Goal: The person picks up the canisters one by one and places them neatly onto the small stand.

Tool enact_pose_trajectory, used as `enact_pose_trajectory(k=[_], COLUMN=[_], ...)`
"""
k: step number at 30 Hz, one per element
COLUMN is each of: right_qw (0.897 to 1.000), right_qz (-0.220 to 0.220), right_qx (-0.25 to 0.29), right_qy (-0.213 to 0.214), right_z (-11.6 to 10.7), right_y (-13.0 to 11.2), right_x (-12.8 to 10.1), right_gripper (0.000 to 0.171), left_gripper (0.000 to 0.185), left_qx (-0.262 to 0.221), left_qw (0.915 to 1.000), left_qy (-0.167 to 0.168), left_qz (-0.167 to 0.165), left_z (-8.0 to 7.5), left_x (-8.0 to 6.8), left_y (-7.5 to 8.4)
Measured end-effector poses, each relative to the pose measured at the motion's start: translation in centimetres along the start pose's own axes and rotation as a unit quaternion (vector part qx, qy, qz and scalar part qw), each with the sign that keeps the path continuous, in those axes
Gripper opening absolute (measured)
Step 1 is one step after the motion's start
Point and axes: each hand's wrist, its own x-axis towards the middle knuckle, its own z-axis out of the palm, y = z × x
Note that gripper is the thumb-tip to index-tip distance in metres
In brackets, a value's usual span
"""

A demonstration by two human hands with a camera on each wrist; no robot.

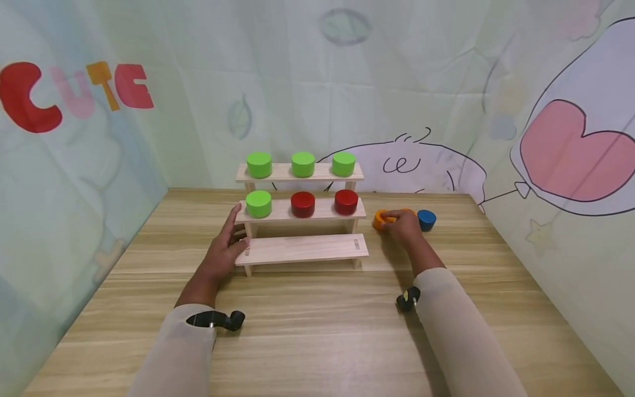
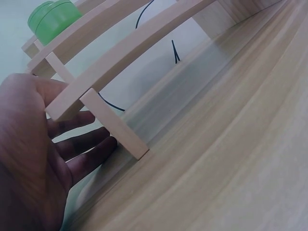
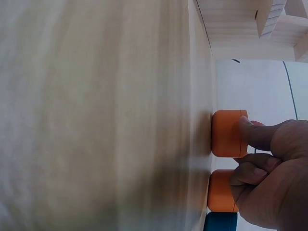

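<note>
rack (image 1: 302,249): three-step wooden stand on the table (image 1: 317,331), taken as landmark. top step carries three green discs (image 1: 303,164); middle step carries one green disc (image 1: 258,203) at its left end and two red discs (image 1: 303,204) to the right of it; bottom step bare.

left hand (image 1: 225,249): flat against the rack's left end, fingers straight and relaxed, holding nothing; in the left wrist view the fingers (image 2: 91,159) lie beside the rack's leg (image 2: 114,124).

right hand (image 1: 404,226): on the table right of the rack, fingers curled over two orange discs; thumb and finger pinch the orange disc (image 3: 227,133) nearer the rack, while a second orange disc (image 3: 222,191) sits just beside it under the knuckles.

blue disc (image 1: 426,219): right of the hand, farther from the rack, close beside the second orange one.

risks, as judged: the pinch looks shallow, high on the rim, so the orange disc could slip and roll. the knuckles could nudge the second orange disc into the blue disc. the left hand only rests on the rack, so a knock could shift it and topple the discs.
</note>
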Motion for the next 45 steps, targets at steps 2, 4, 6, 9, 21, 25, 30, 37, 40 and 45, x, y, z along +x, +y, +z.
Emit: enact_pose_trajectory(k=[2,4,6,9,21,25,30,37,40,45], right_qw=[1.000,1.000,1.000,1.000,1.000,1.000,0.999,0.994,0.990,0.977], right_qz=[0.007,0.010,0.012,0.013,0.012,0.001,-0.036,-0.067,-0.080,-0.122], right_qx=[-0.001,-0.002,-0.002,-0.003,0.000,-0.001,0.005,0.019,0.035,0.052], right_qy=[-0.003,-0.004,-0.004,-0.004,-0.017,-0.008,0.034,0.089,0.109,0.169], right_z=[0.0,0.0,0.0,-0.1,-0.1,0.0,0.3,0.4,0.4,0.7], right_y=[-0.1,-0.2,-0.2,-0.3,-0.4,-0.5,-0.8,-1.3,-1.5,-1.7], right_x=[0.1,0.0,0.0,-0.1,-0.1,-0.1,-0.3,-0.8,-1.0,-1.2], right_gripper=[0.041,0.041,0.041,0.041,0.037,0.037,0.036,0.037,0.038,0.035], left_gripper=[0.089,0.089,0.089,0.088,0.086,0.086,0.085,0.087,0.087,0.087], left_qx=[-0.002,-0.003,-0.001,-0.001,-0.013,-0.013,-0.009,0.004,0.003,-0.003], left_qw=[1.0000,1.0000,1.0000,0.9999,0.9998,0.9998,0.9999,0.9999,0.9998,0.9998], left_qy=[-0.001,0.000,0.000,-0.001,-0.005,-0.005,-0.003,-0.002,-0.002,-0.001], left_qz=[-0.001,-0.004,-0.008,-0.016,-0.015,-0.014,-0.014,-0.016,-0.017,-0.022], left_z=[0.0,-0.1,-0.1,0.0,0.1,0.1,0.1,-0.1,-0.1,0.0], left_x=[-0.1,-0.1,-0.1,0.0,0.0,0.0,0.0,0.1,0.0,-0.2], left_y=[0.1,0.2,0.2,0.1,-0.1,-0.1,-0.2,-0.2,-0.1,0.0])
